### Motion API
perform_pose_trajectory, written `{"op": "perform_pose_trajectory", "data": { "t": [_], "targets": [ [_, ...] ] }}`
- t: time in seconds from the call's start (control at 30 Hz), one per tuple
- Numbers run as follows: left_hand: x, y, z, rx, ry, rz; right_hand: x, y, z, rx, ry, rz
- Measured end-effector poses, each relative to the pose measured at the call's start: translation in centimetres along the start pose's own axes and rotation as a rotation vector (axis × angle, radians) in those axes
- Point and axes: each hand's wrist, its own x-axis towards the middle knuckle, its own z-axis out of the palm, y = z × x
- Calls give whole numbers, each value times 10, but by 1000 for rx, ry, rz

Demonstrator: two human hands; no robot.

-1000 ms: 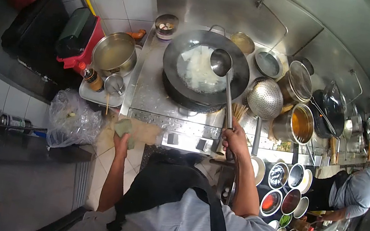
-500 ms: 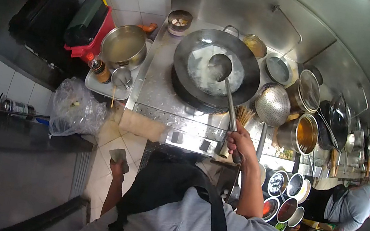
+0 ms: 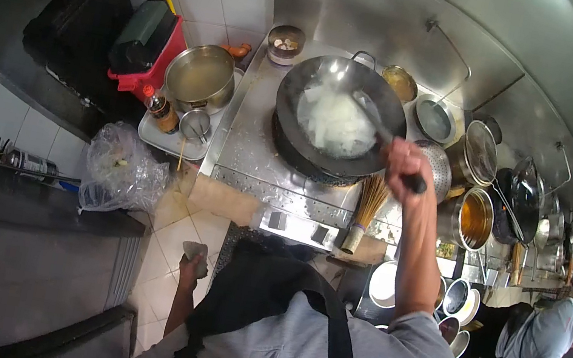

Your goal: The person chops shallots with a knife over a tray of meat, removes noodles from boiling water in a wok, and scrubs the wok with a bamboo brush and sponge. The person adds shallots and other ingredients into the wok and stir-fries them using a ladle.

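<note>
A black wok [image 3: 293,134] sits on the stove, with pale, flat white pieces [image 3: 338,123] in steaming liquid inside it. My right hand [image 3: 406,171] is wrapped around the handle of a metal ladle [image 3: 381,123], just past the wok's right rim. The ladle's bowl is at the right side of the wok, partly lost in the steam. Low on my left, away from the stove, my left hand [image 3: 191,269] grips a folded greyish cloth [image 3: 195,249]. A bamboo wok brush [image 3: 370,208] lies below the wok, close to my right forearm.
Left of the stove, a large pot [image 3: 201,78], a sauce bottle [image 3: 160,112] and a small metal cup share a tray. A perforated strainer [image 3: 437,171] and a pot of amber liquid [image 3: 475,220] stand to the right. Another person [image 3: 539,331] works at far right.
My right hand has lifted up and to the right with the ladle, whose bowl shifted from mid-wok towards the right side. More white pieces show. My left hand still holds the cloth.
</note>
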Motion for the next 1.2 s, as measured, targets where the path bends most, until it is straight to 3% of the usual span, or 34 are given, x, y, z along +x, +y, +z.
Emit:
{"op": "perform_pose_trajectory", "data": {
  "t": [0.1,0.17,0.2,0.27,0.33,0.47,0.53,0.7,0.77,0.87,0.9,1.0,1.07,1.2],
  "targets": [
    [6,5,-1,43,-60,33,64,-56,-8,-191,-140,-54],
    [9,6,3,64,-84,47,92,-54,7,-318,89,-258],
    [14,1,-1,27,-92,52,97,-49,6,-326,78,-258],
    [12,-6,-12,-4,-99,59,89,-26,-16,-936,385,-713],
    [5,-5,-10,-34,-21,40,71,-18,-52,-862,376,-808],
    [-6,-8,-23,-15,-76,-39,5,23,-99,-892,432,-740],
    [-7,-6,-23,23,-70,-54,-22,43,-114,-1008,645,-694],
    [3,11,-12,104,-112,-50,-63,78,-179,-1168,808,-770],
    [3,34,6,134,-173,89,-74,87,-192,-1137,826,-778],
    [11,75,49,185,-222,130,-81,96,-222,-1174,907,-740],
    [6,95,74,176,-250,209,-79,97,-236,-1218,925,-788],
    [4,135,140,107,-356,193,-66,98,-298,-1544,1028,-985],
    [14,150,192,-96,-465,142,-71,108,-279,-1546,1090,-1021],
    [9,184,288,-59,-557,-162,-68,109,-299,-1673,1130,-1083]
  ]
}}
